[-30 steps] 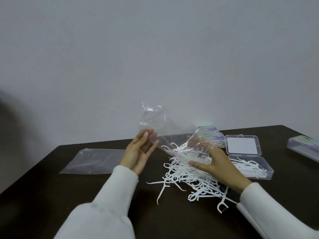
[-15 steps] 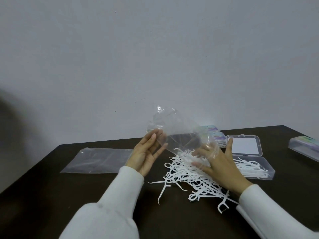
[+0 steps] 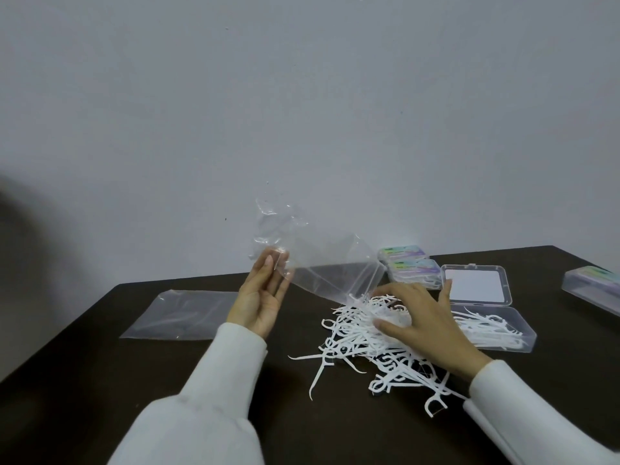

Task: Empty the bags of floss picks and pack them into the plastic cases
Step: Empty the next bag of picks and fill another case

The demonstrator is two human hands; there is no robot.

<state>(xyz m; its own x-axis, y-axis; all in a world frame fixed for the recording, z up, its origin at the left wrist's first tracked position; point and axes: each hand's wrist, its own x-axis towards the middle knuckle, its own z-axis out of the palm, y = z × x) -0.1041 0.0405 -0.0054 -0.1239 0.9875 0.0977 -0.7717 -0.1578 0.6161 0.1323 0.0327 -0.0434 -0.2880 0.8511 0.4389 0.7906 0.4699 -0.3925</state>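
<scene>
my left hand pinches the clear bag by its upper end, mouth tipped down onto the floss picks heaped on the dark table. my right hand rests spread on that heap, apparently gripping nothing. just right, the open case holds a few picks.

Clear bag tilted above loose white floss picks; open case seemingly part-filled.
</scene>
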